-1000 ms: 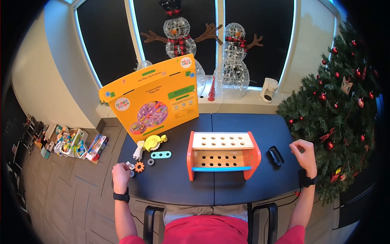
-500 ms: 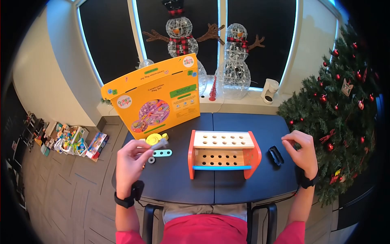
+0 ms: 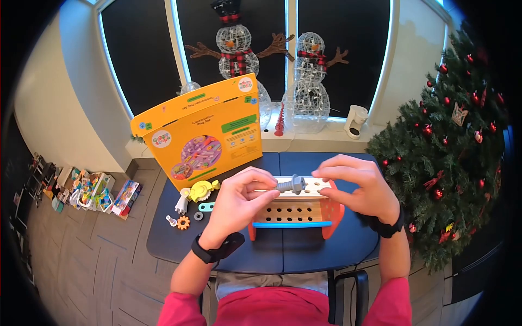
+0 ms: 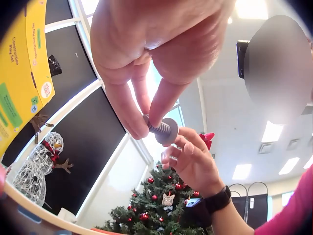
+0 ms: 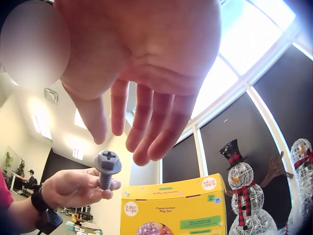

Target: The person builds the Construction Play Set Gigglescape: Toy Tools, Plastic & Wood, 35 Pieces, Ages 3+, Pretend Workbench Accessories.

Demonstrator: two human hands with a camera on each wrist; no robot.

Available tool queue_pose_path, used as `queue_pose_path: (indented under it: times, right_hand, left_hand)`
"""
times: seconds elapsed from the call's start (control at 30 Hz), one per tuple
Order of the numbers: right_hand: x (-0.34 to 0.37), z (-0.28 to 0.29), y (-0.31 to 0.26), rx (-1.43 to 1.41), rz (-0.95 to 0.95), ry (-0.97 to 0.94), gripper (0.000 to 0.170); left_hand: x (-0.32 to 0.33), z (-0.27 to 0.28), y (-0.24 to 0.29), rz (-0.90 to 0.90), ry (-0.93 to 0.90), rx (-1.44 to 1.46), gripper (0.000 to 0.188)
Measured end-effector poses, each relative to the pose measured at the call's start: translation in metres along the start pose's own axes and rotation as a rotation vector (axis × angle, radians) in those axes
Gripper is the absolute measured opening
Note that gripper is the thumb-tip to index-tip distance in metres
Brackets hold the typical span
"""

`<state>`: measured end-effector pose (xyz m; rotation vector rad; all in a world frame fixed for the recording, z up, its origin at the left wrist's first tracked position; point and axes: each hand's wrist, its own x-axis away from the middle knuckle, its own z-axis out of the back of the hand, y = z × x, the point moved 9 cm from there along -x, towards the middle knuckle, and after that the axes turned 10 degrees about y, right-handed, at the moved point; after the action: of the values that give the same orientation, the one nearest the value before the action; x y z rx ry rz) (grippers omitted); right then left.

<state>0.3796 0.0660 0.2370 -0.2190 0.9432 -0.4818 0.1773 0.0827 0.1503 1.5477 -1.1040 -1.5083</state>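
On the table [image 3: 266,252], a bench [image 3: 298,215] is partly hidden behind left fingers [image 3: 262,201] pinching a bolt [image 3: 292,186] and parted right fingers [image 3: 340,173].

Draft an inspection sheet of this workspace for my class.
Surface: dark table, carrying the toy bench.
Job's things: grey bolt, held up off the table; the bench stands upright.
Clutter: yellow piece, orange gear and others, left of the bench.
Hands: left hand pinches the bolt; right hand is near the bolt, not touching.
Cables: thin dark cable near the table's right edge.
Surroundings: yellow box, wire snowmen, decorated tree.
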Motion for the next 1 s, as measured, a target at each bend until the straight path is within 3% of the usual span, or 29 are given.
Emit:
queue_pose_path:
  times: [0.23,0.73,1.0]
  right_hand:
    - [-0.017,-0.012,0.008,0.018,0.071,-0.019,0.025]
    - [-0.023,-0.026,0.081,-0.086,-0.068,-0.053,0.02]
    - [0.0,-0.056,0.161,-0.023,-0.328,-0.339,0.022]
  left_hand:
    - [-0.02,-0.01,-0.003,-0.026,0.019,0.004,0.014]
    - [-0.038,-0.007,-0.034,0.029,0.005,-0.185,0.018]
    - [-0.014,0.058,-0.021,-0.09,0.178,-0.423,0.015]
